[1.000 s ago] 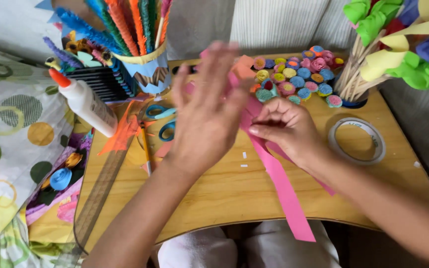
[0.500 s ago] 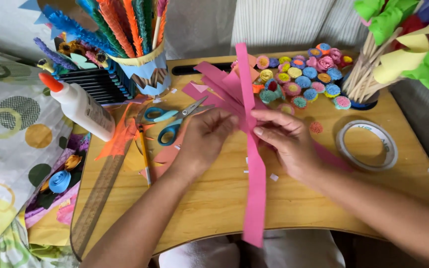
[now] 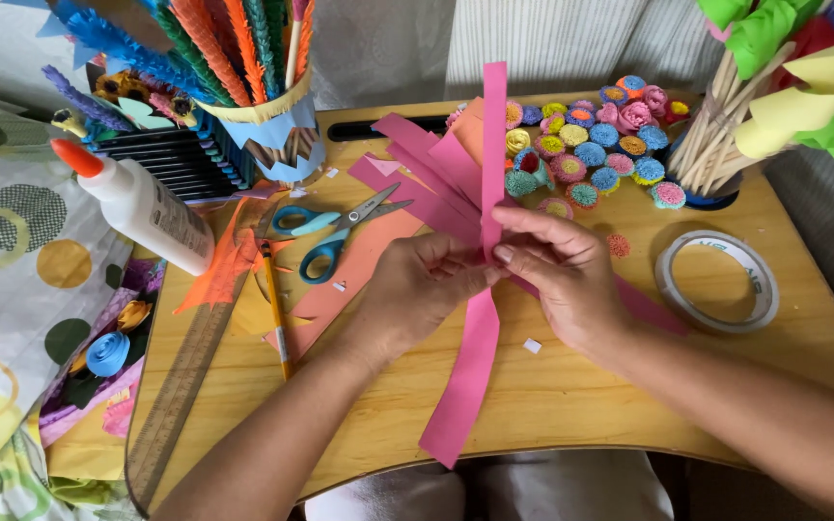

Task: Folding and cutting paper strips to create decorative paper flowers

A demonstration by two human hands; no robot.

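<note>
Pink paper strip [image 3: 483, 318] is standing upright over the wooden lap desk [image 3: 581, 405], w/ both hands pinching it mid-length: left hand [image 3: 417, 289] & right hand [image 3: 557, 270], fingertips meeting. More pink strips [image 3: 417, 183] are lying behind; scissors [image 3: 335, 227] to the left, tape roll [image 3: 716, 280] to the right.
</note>
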